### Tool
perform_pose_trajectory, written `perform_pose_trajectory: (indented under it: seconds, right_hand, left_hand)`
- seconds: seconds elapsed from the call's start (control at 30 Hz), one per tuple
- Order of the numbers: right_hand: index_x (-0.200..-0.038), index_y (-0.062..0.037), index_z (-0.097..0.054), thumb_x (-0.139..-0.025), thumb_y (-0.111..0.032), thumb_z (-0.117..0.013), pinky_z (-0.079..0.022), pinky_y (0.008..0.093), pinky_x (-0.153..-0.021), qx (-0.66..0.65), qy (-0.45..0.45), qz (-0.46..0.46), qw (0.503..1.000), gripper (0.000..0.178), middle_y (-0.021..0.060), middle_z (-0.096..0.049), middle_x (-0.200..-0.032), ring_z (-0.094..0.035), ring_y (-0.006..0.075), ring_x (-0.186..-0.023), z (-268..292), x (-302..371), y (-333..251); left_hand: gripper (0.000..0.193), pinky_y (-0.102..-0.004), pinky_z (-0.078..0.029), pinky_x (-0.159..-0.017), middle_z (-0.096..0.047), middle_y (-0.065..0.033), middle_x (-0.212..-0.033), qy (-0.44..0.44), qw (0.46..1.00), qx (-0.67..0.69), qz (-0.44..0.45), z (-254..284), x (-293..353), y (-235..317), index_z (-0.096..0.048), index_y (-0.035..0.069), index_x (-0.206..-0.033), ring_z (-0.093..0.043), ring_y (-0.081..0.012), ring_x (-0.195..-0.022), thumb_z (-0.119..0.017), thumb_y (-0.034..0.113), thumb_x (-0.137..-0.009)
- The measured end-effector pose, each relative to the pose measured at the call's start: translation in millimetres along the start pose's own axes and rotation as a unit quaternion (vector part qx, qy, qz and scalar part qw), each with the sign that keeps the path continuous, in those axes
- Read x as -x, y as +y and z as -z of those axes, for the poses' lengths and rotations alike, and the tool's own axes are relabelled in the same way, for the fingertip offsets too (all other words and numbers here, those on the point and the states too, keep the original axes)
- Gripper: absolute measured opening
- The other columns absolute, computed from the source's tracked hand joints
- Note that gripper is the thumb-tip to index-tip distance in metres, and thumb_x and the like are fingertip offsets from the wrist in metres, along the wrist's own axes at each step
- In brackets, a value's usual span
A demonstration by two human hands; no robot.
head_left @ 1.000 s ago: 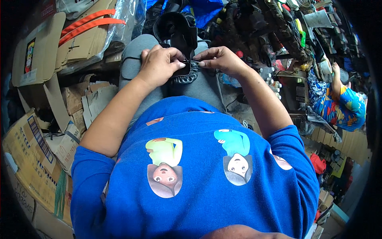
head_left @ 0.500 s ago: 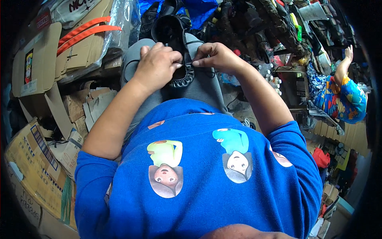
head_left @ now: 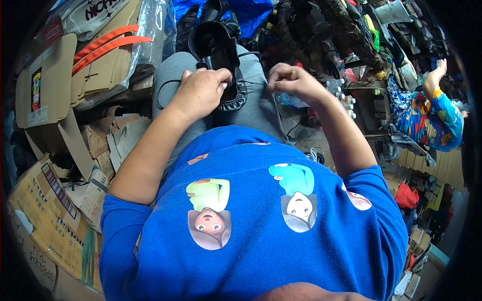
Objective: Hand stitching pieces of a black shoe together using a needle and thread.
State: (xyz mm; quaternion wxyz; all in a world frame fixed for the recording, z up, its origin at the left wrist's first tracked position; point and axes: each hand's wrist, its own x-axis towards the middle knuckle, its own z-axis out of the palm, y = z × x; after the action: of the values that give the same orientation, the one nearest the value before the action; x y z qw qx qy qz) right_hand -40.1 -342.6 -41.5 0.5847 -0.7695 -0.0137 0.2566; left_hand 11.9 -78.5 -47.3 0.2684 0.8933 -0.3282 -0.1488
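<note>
A black shoe [head_left: 217, 59] rests on my lap, over my grey trousers [head_left: 261, 95]. Its near end has a gathered, puckered edge. My left hand [head_left: 203, 90] is closed on the left side of the shoe's opening, thumb and fingers pinching the rim. To the right of the shoe, and apart from it, my right hand [head_left: 296, 84] is raised with its fingers curled into a pinch. Motion blurs those fingertips. A thin dark line runs from the shoe's edge toward this hand, but whatever the fingers hold is too small to make out.
Cardboard boxes [head_left: 47, 200] and flattened cardboard with orange strips [head_left: 113, 45] are stacked at left. More black shoes lie by a blue plastic sheet [head_left: 251, 17] ahead. Small bottles [head_left: 346, 103] stand at right, near cluttered shelving. Another person [head_left: 432, 118] in bright patterned clothes is at far right.
My right hand has moved away from the shoe's edge, to the right, with its fingers pinched. The left hand keeps hold of the shoe, which has shifted slightly.
</note>
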Motion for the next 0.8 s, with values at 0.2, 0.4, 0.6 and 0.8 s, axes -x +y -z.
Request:
perform_pose_trajectory:
  seconds: [0.2, 0.4, 0.6, 0.8]
  right_hand:
    - [-0.087, 0.0000, -0.062, -0.084, -0.019, -0.068, -0.046, 0.0253, -0.073, 0.202, 0.124, 0.092, 0.967, 0.020, 0.0035, -0.053, -0.099, -0.054, 0.0111, -0.082, 33.9, -26.9, -6.2]
    - [-0.090, -0.0102, -0.067, -0.080, -0.030, -0.066, -0.047, 0.0392, -0.079, 0.383, 0.205, 0.171, 0.884, 0.022, 0.0103, -0.060, -0.097, -0.059, 0.0289, -0.091, 6.1, -26.4, -37.3]
    - [-0.081, -0.0129, -0.057, -0.081, -0.020, -0.059, -0.040, 0.0364, -0.081, 0.628, -0.009, 0.214, 0.748, 0.007, 0.0032, -0.058, -0.073, -0.059, 0.0227, -0.082, -31.9, -34.8, -49.1]
    - [-0.081, -0.0121, -0.058, -0.075, -0.016, -0.060, -0.044, 0.0398, -0.078, 0.611, 0.010, 0.220, 0.761, 0.008, 0.0054, -0.060, -0.072, -0.060, 0.0261, -0.084, 10.8, -29.8, -13.8]
  left_hand:
    - [0.015, -0.0442, -0.038, -0.079, -0.066, -0.0074, -0.081, 0.010, 0.996, -0.061, -0.070, 3.7, -3.4, 8.4, -0.065, 0.015, -0.093, -0.061, -0.0277, -0.087, -0.052, 0.016, -0.086]
    - [0.012, -0.0423, -0.037, -0.079, -0.064, -0.0084, -0.083, 0.024, 0.997, -0.052, -0.057, -3.6, 0.1, -0.9, -0.062, 0.012, -0.092, -0.058, -0.0282, -0.087, -0.053, 0.015, -0.086]
    - [0.012, -0.0442, -0.038, -0.076, -0.064, -0.0065, -0.078, 0.044, 0.989, -0.090, -0.105, -0.2, 2.6, -7.4, -0.060, 0.013, -0.090, -0.061, -0.0275, -0.084, -0.051, 0.012, -0.083]
    - [0.021, -0.0415, -0.039, -0.075, -0.059, -0.0051, -0.079, 0.092, 0.974, -0.163, -0.131, 12.0, 46.6, -42.8, -0.059, 0.013, -0.093, -0.057, -0.0249, -0.083, -0.051, 0.005, -0.076]
